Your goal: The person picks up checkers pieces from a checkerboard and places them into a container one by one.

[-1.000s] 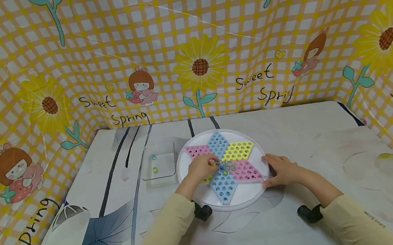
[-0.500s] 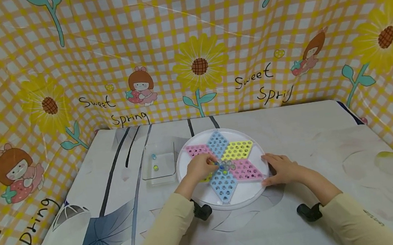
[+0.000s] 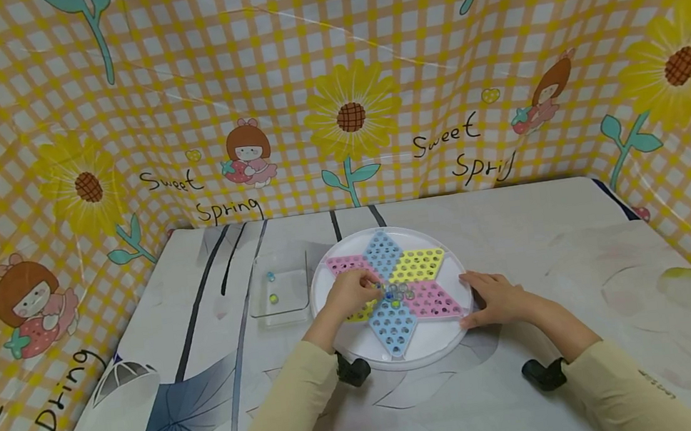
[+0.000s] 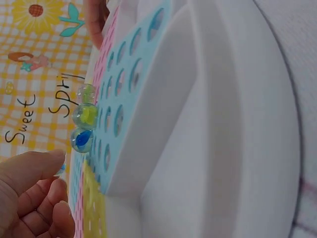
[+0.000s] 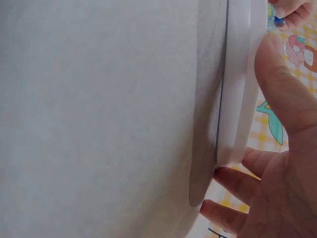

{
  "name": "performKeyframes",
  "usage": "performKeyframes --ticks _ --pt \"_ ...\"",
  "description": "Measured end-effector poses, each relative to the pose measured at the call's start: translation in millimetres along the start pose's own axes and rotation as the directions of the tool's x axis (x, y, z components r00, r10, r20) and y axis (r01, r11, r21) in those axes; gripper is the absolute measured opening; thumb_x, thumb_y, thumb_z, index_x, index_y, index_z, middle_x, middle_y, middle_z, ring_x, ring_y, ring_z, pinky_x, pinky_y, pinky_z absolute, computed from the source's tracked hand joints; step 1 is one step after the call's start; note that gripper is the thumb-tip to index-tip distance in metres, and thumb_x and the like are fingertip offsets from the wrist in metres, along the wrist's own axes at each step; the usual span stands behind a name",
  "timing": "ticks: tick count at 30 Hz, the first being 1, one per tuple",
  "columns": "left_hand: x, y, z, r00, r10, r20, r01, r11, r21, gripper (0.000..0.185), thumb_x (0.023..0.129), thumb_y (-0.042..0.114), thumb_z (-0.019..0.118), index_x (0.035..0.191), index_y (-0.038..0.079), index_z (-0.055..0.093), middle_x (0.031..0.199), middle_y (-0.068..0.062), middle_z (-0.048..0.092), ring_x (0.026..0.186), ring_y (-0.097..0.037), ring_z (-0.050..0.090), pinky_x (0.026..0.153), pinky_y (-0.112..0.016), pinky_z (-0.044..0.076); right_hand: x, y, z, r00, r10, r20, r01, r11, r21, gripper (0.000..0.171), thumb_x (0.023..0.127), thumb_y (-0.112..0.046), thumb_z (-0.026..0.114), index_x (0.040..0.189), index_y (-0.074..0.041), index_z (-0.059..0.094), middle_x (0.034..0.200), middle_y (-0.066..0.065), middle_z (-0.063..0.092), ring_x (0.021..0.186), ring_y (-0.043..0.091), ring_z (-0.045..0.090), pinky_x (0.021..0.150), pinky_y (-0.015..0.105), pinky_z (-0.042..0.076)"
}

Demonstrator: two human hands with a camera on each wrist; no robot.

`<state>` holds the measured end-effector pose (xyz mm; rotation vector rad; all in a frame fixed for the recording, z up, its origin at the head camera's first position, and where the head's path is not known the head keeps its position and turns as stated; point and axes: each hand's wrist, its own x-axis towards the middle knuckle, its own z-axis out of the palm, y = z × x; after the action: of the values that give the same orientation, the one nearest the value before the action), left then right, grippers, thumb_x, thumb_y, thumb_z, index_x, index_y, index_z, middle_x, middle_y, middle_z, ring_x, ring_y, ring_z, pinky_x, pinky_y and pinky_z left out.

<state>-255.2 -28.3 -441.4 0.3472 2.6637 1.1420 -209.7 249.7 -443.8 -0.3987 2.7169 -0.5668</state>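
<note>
A round white Chinese checkers board (image 3: 429, 349) carries a star of pink, blue and yellow hole plates. Several glass marbles (image 3: 403, 289) cluster near its centre. Over the star's left part, my left hand (image 3: 350, 295) pinches a marble (image 4: 60, 170) between thumb and forefinger; only a light blue sliver of it shows. Close to those fingers in the left wrist view, a blue-swirled marble (image 4: 82, 140) and a yellow-swirled marble (image 4: 85, 115) sit on the blue plate. My right hand (image 3: 502, 298) rests spread against the board's right rim (image 5: 238, 124), thumb and fingers touching it.
Left of the board stands a clear open box (image 3: 297, 308), with a blue marble (image 3: 271, 276) and a yellow-green marble (image 3: 274, 299) inside. A checked cloth (image 3: 274, 59) hangs behind the printed white tabletop (image 3: 514, 216).
My left hand has shifted slightly left over the board, off the central marbles. In the box, the yellow-green marble has moved a little. My right hand keeps its place on the rim.
</note>
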Motion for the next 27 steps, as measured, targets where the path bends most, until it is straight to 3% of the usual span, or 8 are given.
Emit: performKeyframes --ticks 19,23,27 --pt "-2.4 6.7 -21.7 0.997 0.065 -0.045 -0.068 0.995 -0.077 0.022 0.081 0.018 0.069 0.098 0.005 0.065 0.074 -0.001 0.053 0.066 -0.012 0.044 0.058 -0.021 0.037 -1.2 -0.6 -0.5 1.0 -0.009 -0.005 0.009 1.0 0.02 0.099 0.072 -0.052 0.07 0.138 0.007 0.026 0.141 0.033 0.023 0.122 0.055 0.019 0.084 0.079 0.014" --pt "-3.0 3.3 -25.6 0.996 0.06 -0.067 -0.064 0.997 -0.05 0.021 0.082 0.019 0.068 0.097 0.005 0.066 0.075 0.0 0.054 0.068 -0.012 0.046 0.06 -0.022 0.038 -2.4 -1.0 -1.0 1.0 -0.014 -0.005 0.014 1.0 0.008 0.097 0.072 -0.05 0.07 0.137 0.008 0.027 0.14 0.034 0.024 0.121 0.056 0.02 0.083 0.079 0.015" --pt "-3.4 -2.0 -31.8 0.997 0.025 -0.071 -0.031 0.996 -0.085 0.023 0.083 0.019 0.067 0.101 0.005 0.064 0.079 -0.002 0.056 0.069 -0.013 0.047 0.059 -0.022 0.039 -3.3 -1.2 -1.7 1.0 -0.011 -0.002 0.011 1.0 0.004 0.097 0.072 -0.049 0.071 0.137 0.008 0.027 0.139 0.034 0.024 0.12 0.056 0.021 0.083 0.079 0.015"
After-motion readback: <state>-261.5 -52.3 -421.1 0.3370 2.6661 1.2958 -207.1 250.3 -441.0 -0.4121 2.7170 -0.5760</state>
